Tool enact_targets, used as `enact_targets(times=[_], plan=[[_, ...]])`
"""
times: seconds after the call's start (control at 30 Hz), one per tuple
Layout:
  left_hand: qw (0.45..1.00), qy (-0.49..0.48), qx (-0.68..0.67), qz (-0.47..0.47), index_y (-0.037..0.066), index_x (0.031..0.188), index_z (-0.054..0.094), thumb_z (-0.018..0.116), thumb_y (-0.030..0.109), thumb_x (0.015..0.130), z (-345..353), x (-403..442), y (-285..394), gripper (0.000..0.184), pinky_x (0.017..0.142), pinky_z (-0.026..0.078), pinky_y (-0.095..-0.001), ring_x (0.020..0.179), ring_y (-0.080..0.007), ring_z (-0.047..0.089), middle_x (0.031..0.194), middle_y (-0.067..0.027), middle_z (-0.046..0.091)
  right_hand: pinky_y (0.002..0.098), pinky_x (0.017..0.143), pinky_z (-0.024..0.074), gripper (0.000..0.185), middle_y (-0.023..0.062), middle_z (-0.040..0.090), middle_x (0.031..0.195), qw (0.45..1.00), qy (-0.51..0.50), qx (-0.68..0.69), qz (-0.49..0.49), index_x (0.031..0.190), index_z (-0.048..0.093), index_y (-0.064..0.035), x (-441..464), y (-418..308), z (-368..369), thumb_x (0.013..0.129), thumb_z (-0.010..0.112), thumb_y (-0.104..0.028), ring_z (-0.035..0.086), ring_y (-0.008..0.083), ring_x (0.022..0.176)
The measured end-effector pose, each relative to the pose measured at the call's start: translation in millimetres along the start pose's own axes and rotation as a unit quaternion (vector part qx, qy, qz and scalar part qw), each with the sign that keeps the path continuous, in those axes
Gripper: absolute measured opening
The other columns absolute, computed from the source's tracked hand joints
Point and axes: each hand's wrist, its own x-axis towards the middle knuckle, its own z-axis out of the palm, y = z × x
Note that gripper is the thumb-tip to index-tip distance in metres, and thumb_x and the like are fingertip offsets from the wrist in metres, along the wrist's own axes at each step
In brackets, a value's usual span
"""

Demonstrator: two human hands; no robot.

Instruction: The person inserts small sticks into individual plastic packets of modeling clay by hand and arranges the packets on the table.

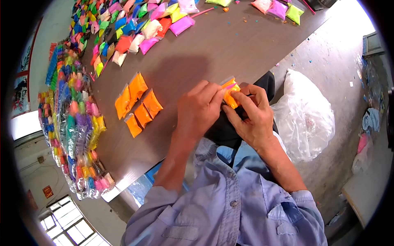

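Observation:
Between my two hands is a small clear packet (232,98) filled with something orange and soft-looking, with a thin pink strip across its upper part. My left hand (200,107) pinches the packet's left edge, fingers closed and partly hiding it. On the other side, the thumb and fingers of my right hand (255,115) grip its right edge. Several more orange packets (138,87) lie flat on the brown table to the left of my hands, grouped in two short rows.
A large heap of multicoloured packets (123,24) covers the far left of the table (213,45). Long clear bags of coloured packets (78,123) line its left edge. Pink, purple and green packets (278,10) lie at the far right. A white plastic sack (305,119) stands on the floor.

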Motion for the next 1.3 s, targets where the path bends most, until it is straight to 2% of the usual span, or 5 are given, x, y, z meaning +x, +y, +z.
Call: enact_targets(times=[0.17,0.23,0.43,1.17,1.3], plan=[[0.999,-0.021,0.039,0.01,0.008,0.092,0.07,0.072,0.014,0.098,1.4,20.9,-11.5,0.009,0.064,0.054,-0.0484,0.077,-0.0395,0.068,0.087,-0.0123,0.069,0.0331,0.064,0.0565,0.036,0.0132,0.062,0.119,1.0,0.008,0.003,-0.016,0.113,0.075,-0.001,0.4,1.7,-2.1,0.08,0.091,-0.006,0.067,0.0194,0.072],[0.999,-0.032,-0.011,-0.008,0.002,0.092,0.071,0.073,0.007,0.097,-1.9,27.0,-8.4,0.008,0.064,0.052,-0.0412,0.075,-0.0346,0.068,0.085,-0.015,0.07,0.0329,0.063,0.0564,0.037,0.0124,0.063,0.117,1.0,0.01,-0.009,-0.008,0.112,0.075,-0.0007,0.1,0.5,-2.9,0.08,0.091,-0.007,0.067,0.0196,0.071],[0.997,-0.073,0.033,0.016,0.0,0.091,0.07,0.072,0.006,0.097,-4.3,24.8,10.8,0.009,0.063,0.052,-0.0415,0.073,-0.0348,0.067,0.084,-0.0165,0.069,0.0324,0.064,0.0564,0.034,0.0113,0.064,0.115,1.0,0.012,-0.014,-0.004,0.111,0.076,-0.0015,1.0,-3.2,-3.1,0.081,0.091,-0.01,0.067,0.0195,0.071],[0.999,-0.048,-0.013,0.004,0.0,0.092,0.069,0.075,0.009,0.096,-11.3,12.4,4.8,0.011,0.064,0.051,-0.0412,0.073,-0.0352,0.067,0.084,-0.0169,0.068,0.0333,0.066,0.0569,0.025,0.0109,0.066,0.112,1.0,0.008,-0.002,0.022,0.109,0.077,-0.0004,3.4,-8.8,-5.2,0.086,0.084,-0.005,0.07,0.0208,0.074],[0.998,-0.057,-0.008,-0.013,-0.001,0.092,0.07,0.075,0.008,0.096,-6.9,6.3,-2.8,0.011,0.062,0.05,-0.0401,0.069,-0.0305,0.066,0.082,-0.0152,0.068,0.0333,0.067,0.0577,0.023,0.012,0.066,0.111,1.0,0.013,0.003,0.02,0.11,0.077,-0.0002,2.6,-8.4,-1.8,0.087,0.082,-0.002,0.071,0.022,0.076]])
